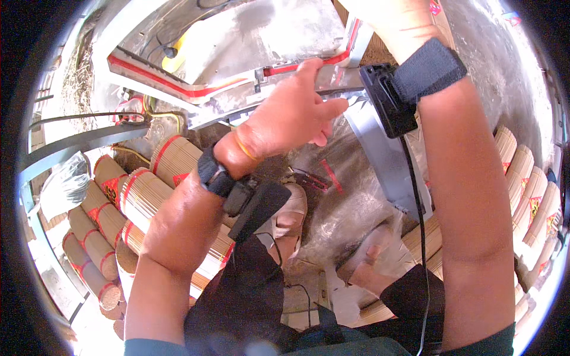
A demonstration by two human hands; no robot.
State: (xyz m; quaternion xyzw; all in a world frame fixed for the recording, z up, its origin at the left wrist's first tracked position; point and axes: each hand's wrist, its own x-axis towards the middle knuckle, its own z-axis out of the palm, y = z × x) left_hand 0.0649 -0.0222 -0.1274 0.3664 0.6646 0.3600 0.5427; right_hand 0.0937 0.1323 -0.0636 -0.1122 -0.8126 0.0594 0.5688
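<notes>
My left hand (291,113) reaches over a metal frame with a red strip (208,92). Its index finger stretches toward the strip and the thumb stands apart; the other fingers curl under, with nothing visible in them. Whether the fingertip touches the frame I cannot tell. Farther up and to the right, my right hand (395,21) is washed out by glare and cut off by the view's upper edge, so its fingers are hidden. Brown material (375,50) shows beneath it. Each wrist wears a dark strap with a black device, the left one (258,204) and the right one (389,101).
Bundles of thin sticks (148,193) with red bands are piled at left; more bundles (528,184) lie at right. A grey curved panel (386,154) slopes between my arms. A red strip (331,175) lies on the floor near my feet. A clear plastic bag (64,184) hangs far left.
</notes>
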